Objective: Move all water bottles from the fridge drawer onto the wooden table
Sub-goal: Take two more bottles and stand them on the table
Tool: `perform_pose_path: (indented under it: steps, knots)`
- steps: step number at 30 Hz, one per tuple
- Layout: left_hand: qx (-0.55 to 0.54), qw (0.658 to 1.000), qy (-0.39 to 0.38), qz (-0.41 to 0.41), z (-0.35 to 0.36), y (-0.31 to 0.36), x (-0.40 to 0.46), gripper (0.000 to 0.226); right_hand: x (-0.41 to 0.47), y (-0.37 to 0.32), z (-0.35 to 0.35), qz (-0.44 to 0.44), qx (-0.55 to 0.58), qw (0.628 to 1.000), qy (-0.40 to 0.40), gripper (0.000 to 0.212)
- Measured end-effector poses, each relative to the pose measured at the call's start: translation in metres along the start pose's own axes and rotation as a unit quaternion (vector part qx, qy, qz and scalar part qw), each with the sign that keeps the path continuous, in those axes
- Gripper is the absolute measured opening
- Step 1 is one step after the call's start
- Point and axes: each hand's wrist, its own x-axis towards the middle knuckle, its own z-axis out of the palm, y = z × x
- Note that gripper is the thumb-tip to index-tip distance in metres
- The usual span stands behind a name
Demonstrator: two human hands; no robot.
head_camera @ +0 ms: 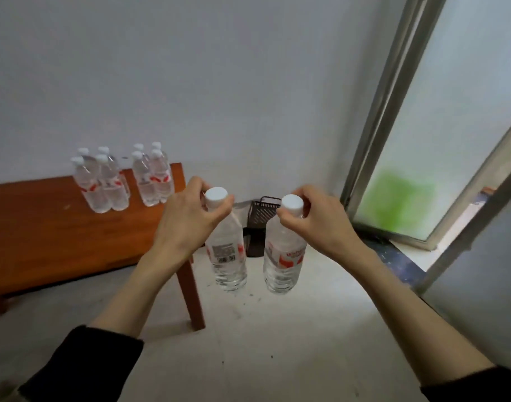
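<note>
My left hand [187, 216] grips the neck of a clear water bottle [226, 250] with a white cap and red-and-white label, hanging upright over the floor just right of the wooden table [45, 239]. My right hand [312, 221] holds a second water bottle [282, 259] the same way, beside the first. Several matching bottles [103, 184] stand upright in two clusters, the second cluster [152, 178] nearer the table's far right corner, against the wall. The fridge drawer is not in view.
A black mesh basket [261, 216] stands on the pale floor in the corner, behind the held bottles. An open window with a frosted pane [422, 158] and its frame juts in on the right. The table leg [192, 297] is near my left forearm.
</note>
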Motion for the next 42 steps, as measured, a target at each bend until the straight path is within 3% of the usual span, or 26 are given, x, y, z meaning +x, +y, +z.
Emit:
perform_pose_path:
  steps: [4,10,19,31,42]
  knots:
    - [0.031,0.997,-0.011,-0.063,-0.02,-0.055,0.043,0.033,0.07,-0.019,0.054,-0.042,-0.007,0.997,-0.07,0.028]
    - [0.071,0.985,0.049,-0.147,-0.059,-0.129,0.091,0.026,0.163,-0.06,0.138,-0.104,0.008,0.983,-0.15,0.03]
    - [0.11,0.96,0.067,-0.249,-0.105,-0.26,0.147,0.028,0.247,-0.119,0.266,-0.128,0.024,0.968,-0.215,0.028]
    - [0.129,0.947,-0.077,-0.283,-0.137,-0.445,0.232,0.03,0.324,-0.185,0.45,-0.043,0.002,0.968,-0.246,0.034]
    - [0.097,0.959,-0.113,-0.242,-0.119,-0.52,0.292,0.03,0.373,-0.204,0.523,-0.017,-0.024,0.963,-0.266,0.038]
